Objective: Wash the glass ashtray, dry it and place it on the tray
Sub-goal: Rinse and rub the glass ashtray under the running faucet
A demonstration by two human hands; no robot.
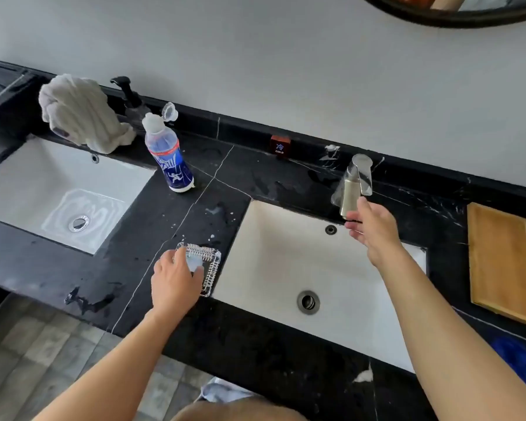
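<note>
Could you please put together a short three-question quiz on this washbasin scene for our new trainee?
1. True or false: the glass ashtray lies inside the right sink.
2. What is the right hand nearest to? A) the towel B) the faucet C) the wooden tray
3. Which thing on the counter has its cap flipped open?

Key
1. False: it rests on the counter, left of that sink, with the left hand on it.
2. B: it is right at the faucet's spout.
3. The plastic bottle with the blue label.
</note>
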